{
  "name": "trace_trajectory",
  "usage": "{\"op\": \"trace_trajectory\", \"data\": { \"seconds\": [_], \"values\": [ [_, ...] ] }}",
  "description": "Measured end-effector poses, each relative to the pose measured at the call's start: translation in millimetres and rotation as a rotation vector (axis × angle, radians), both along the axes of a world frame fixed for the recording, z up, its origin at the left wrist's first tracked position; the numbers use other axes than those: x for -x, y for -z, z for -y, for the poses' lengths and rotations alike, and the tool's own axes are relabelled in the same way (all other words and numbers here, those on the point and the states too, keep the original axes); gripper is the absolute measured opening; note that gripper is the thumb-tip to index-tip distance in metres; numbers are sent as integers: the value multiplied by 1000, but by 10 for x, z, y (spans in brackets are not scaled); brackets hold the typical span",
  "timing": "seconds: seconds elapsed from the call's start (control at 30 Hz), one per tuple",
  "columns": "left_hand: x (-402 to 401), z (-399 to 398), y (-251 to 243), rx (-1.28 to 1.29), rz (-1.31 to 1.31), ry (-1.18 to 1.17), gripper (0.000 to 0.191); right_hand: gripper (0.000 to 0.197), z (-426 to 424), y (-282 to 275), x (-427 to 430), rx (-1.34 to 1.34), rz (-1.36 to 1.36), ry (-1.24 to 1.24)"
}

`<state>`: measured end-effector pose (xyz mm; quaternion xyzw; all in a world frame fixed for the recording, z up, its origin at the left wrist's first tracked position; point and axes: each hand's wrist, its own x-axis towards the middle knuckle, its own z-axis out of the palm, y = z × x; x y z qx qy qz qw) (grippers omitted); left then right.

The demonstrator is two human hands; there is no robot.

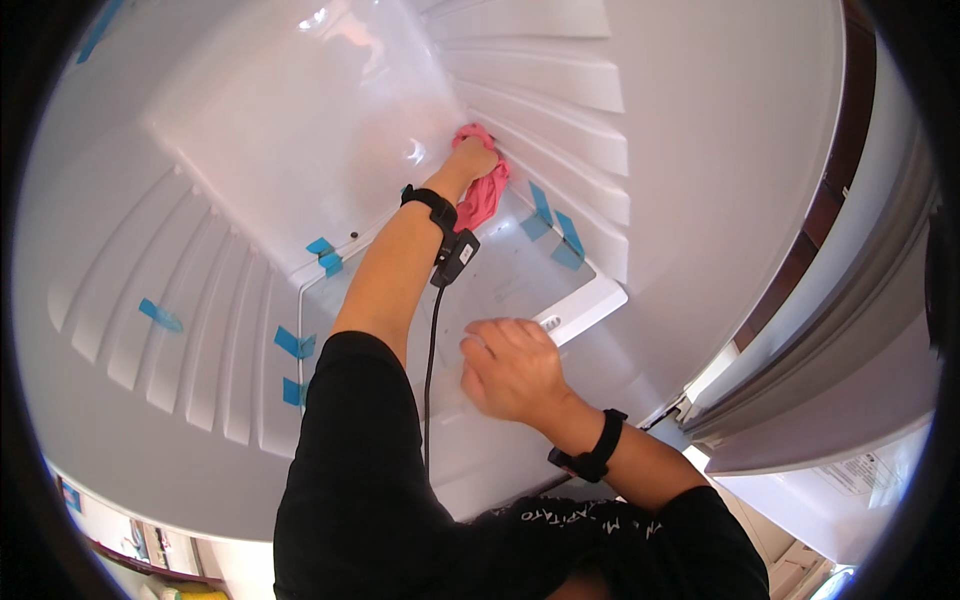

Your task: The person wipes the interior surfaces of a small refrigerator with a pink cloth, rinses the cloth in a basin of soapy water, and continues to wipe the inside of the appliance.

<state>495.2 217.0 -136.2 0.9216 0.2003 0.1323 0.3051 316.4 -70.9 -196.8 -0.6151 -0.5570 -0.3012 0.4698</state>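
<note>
Inside a white refrigerator compartment, my left hand [476, 157] presses a crumpled pink cloth [486, 196] into the far corner, where the back wall meets the ribbed right side wall. A black wristband with a small device and cable [454, 259] is on that arm. My right hand [517, 369] is nearer my body, its fingers curled and no object visible in it, over the front part of a clear shelf or cover panel [495, 281]. The panel has a white front trim [589, 307]. Whether the right hand touches the panel cannot be told.
Blue tape strips hold at the panel's right side [568, 238], its back edge [325, 256] and its left side [294, 343]. Another blue strip [160, 315] is on the ribbed left wall. The open refrigerator door with its grey gasket [817, 360] stands at the right. The cable hangs between my arms.
</note>
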Motion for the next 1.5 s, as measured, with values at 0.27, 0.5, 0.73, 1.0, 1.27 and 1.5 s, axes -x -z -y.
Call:
{"op": "trace_trajectory", "data": {
  "seconds": [0.27,0.5,0.73,1.0,1.27,1.5],
  "values": [
    [736,1215,-337,116,-428,243,23,14,35,-29,-101,26,3,59],
    [1335,1413,-744,380,-594,474,27,12,67,-14,-122,56,19,58],
    [1257,519,42,-382,-340,-64,48,15,66,-17,24,-41,20,17],
    [1319,1081,-183,16,-395,360,53,15,131,15,-86,-16,-32,-64],
    [2257,1786,-302,118,-328,626,46,8,398,-43,-107,-174,-540,-384],
    [2584,1743,-764,464,-140,392,35,6,354,-580,-55,-398,-596,-456]
  ]
}}
